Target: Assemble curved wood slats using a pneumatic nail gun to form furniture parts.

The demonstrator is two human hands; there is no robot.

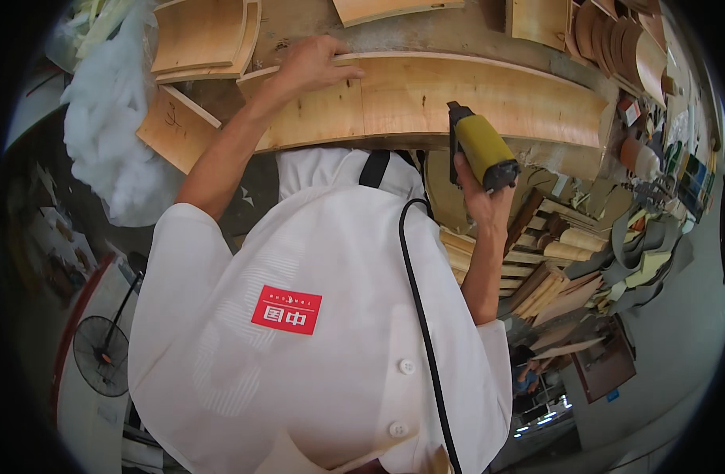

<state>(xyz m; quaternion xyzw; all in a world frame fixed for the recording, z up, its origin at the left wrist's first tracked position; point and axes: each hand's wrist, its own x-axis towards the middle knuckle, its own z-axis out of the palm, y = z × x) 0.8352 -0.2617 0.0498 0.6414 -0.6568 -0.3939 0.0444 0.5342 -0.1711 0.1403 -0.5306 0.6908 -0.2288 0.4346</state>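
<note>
A long, slightly curved plywood board with a pale top edge lies across the bench in front of me. My left hand is closed over its far edge, left of the board's middle, with the thumb along the wooden face. In my right hand is a yellow and black staple gun, held by its handle. The gun's black nose is close to the board's near side, right of centre; whether it touches cannot be made out. My right fingers are partly hidden behind the tool.
Curved plywood pieces lie at the far left, with an angled panel nearer. White fluffy wadding hangs beside them. Several curved wooden parts stand far right. Wooden slats are stacked lower right; a fan stands lower left.
</note>
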